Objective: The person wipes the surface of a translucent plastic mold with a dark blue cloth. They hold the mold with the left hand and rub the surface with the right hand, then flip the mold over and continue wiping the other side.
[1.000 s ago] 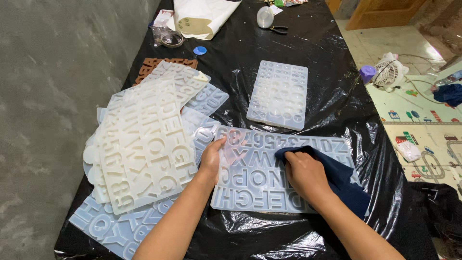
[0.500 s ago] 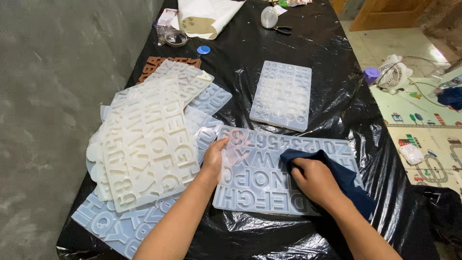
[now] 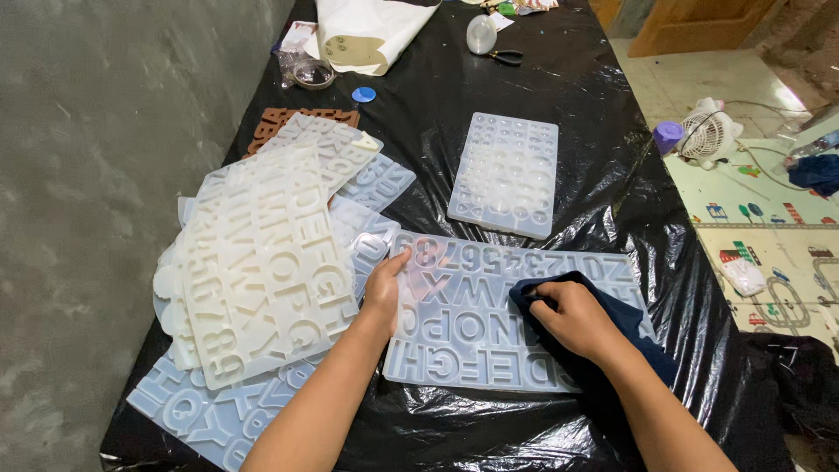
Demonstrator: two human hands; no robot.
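Wiping over the clear letter mould [image 3: 454, 328] in the lower middle of the frame, kept the right hand [image 3: 572, 319] pressed down on a dark blue cloth [image 3: 642, 336], fingers curled together over its bunched front edge. Shifted that hand only slightly across the last second, a little toward the lower right and back again, always over the middle rows of letters right of centre, with the cloth dragged along underneath. Left the left hand [image 3: 384, 293] just where it had been, at the mould's left edge, fingers spread apart and laid flat on the surface, gripping nothing. Kept the mould itself unmoved on the black plastic sheet [image 3: 594, 131], its left end touching the pile of white letter moulds [image 3: 262, 262] at centre left, with the smaller clear mould [image 3: 505, 173] lying apart above it. Judged from such short strokes and the steady bracing hand: one patch being rubbed over, with the rows nearest the left hand and the bottom edge seemingly not yet reached.
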